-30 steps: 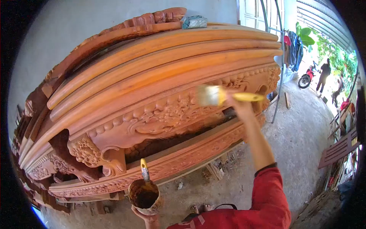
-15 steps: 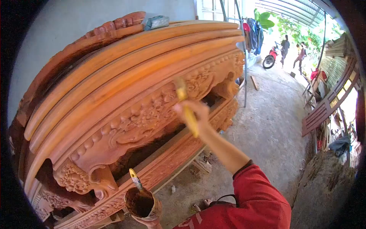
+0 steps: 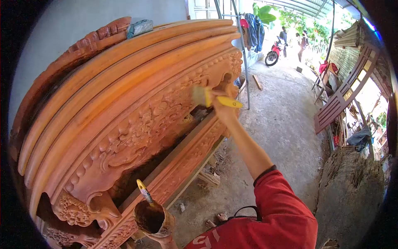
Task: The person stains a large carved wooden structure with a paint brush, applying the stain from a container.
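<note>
My right hand [image 3: 222, 108] is closed round a yellow-handled paintbrush [image 3: 229, 102], whose blurred bristles point left against the carved wooden panel [image 3: 149, 120]. The panel is reddish brown, with raised scrollwork and a row of beads under long curved mouldings [image 3: 124, 70]. Low in the view, my left hand [image 3: 164, 240] grips a round, stained pot [image 3: 167, 224] from beneath, most of its fingers hidden by it. The pot's inside is dark brown. A second brush [image 3: 144, 190] with a yellow-tipped handle stands in the pot, its bristle end down.
A metal ladder [image 3: 244, 62] leans beyond the panel's far end, near hanging clothes [image 3: 253, 31]. Concrete floor [image 3: 286, 112] runs along the right. Two people stand by a red motorbike [image 3: 273, 54] at the back. A brown slatted wooden piece [image 3: 342, 97] leans at the right.
My right hand has turned the brush from upright to nearly level, handle now pointing right, over the carving. The whole view has shifted, with the scene sliding left. The pot stays in my left hand.
</note>
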A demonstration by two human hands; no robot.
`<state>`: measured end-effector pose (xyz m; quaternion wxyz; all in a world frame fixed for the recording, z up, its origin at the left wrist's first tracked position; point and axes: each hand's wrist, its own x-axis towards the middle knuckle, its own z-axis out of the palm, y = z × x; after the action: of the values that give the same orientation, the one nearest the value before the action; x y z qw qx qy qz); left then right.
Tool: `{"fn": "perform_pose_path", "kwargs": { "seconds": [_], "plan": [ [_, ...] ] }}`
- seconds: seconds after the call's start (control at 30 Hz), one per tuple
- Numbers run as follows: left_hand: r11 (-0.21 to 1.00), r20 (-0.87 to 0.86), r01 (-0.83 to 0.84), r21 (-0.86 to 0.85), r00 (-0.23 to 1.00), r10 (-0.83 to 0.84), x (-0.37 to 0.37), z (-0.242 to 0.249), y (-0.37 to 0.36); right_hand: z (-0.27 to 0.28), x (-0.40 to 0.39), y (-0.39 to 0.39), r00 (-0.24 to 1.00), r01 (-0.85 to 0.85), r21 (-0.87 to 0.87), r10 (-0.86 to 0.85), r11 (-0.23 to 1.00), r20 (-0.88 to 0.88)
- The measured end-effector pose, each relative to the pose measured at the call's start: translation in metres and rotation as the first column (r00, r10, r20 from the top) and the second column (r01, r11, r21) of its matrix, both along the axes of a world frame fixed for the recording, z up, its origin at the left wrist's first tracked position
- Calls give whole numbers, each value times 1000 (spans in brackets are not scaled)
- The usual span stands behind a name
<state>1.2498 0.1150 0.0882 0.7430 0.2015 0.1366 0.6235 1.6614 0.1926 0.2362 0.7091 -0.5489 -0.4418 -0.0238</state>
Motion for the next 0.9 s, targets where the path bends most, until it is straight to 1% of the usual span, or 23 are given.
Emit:
{"fn": "perform_pose_path", "kwargs": {
  "seconds": [0.03, 0.07, 0.13, 0.17, 0.2, 0.23, 0.27, 0.3, 0.33, 0.37, 0.4, 0.43, 0.47, 0.5, 0.53, 0.6, 0.67, 0.7, 0.73, 0.77, 0.8, 0.87, 0.9],
  "plan": [
    [998, 44, 59, -14, 997, -58, -2, -4, 4, 8, 5, -10, 945, 290, -38, -280, 956, 170],
    [993, 87, 117, -26, 990, -114, -4, -8, 7, 8, 5, -11, 946, 288, -39, -278, 957, 168],
    [990, 102, 124, -63, 988, -117, -8, -13, 12, 7, 3, -8, 922, 384, 88, -388, 919, 21],
    [988, 108, 127, -83, 987, -118, -10, -18, 14, 5, -14, -5, 937, 346, 35, -347, 938, 39],
    [986, 116, 130, -102, 986, -118, -12, -23, 15, 1, -34, -5, 983, 153, -59, -158, 986, -89],
    [987, 164, 121, -102, 981, -103, -14, -31, 15, 0, -62, -6, 973, -57, -127, 26, 990, -230],
    [988, 212, 113, -103, 973, -89, -16, -35, 16, -19, -85, 3, 904, -314, -5, 297, 949, -307],
    [989, 211, 109, -105, 974, -85, -15, -32, 15, -10, -116, -8, 780, -497, -121, 381, 859, -496],
    [992, 245, 125, -18, 962, -117, -13, -28, 14, -11, -138, -14, 578, -717, 34, 620, 697, -531],
    [991, 261, 131, 25, 956, -133, -16, -34, 16, -11, -160, -20, 314, -867, 165, 773, 470, -552],
    [988, 276, 136, 69, 949, -150, -19, -40, 18, -13, -173, -22, 306, -919, 117, 867, 378, -394],
    [929, 651, 339, -150, 741, -165, -33, -66, 24, -14, -186, -24, 270, -954, 70, 936, 292, -224],
    [864, 798, 460, -204, 589, -126, -37, -66, 25, -14, -197, -26, 490, -849, -124, 852, 514, 184],
    [779, 904, 576, -248, 428, -28, -40, -66, 26, -23, -204, -25, 517, -827, -158, 841, 539, 158],
    [911, 571, 364, -193, 797, -198, -28, -42, 18, -18, -206, -28, 515, -829, -156, 842, 537, 158],
    [980, 78, 198, -15, 977, -196, -27, -38, 19, -2, -206, -41, 440, -890, -192, 890, 414, -120],
    [989, 48, 131, -69, 991, -127, -32, -50, 23, -11, -208, -41, 411, -909, -132, 902, 395, -130],
    [990, 39, 108, -88, 994, -104, -34, -56, 23, -22, -210, -41, 406, -903, -230, 895, 363, -184],
    [999, -173, 3, -40, 985, -10, -28, -43, 16, -30, -214, -43, 404, -891, -323, 883, 319, -241],
    [996, -372, -89, 28, 923, 93, -26, -36, 11, -36, -218, -47, 391, -881, -354, 904, 314, -171],
    [995, -374, -94, 21, 923, 95, -28, -38, 11, -42, -220, -51, 387, -883, -356, 905, 308, -178],
    [971, -225, 212, -115, 946, -233, -32, -46, 16, -57, -221, -54, 301, -837, -536, 912, 112, -279],
    [959, -155, 171, -226, 966, -208, -36, -79, 25, -74, -219, -50, 304, -808, -558, 945, 189, -119]
  ]
}}
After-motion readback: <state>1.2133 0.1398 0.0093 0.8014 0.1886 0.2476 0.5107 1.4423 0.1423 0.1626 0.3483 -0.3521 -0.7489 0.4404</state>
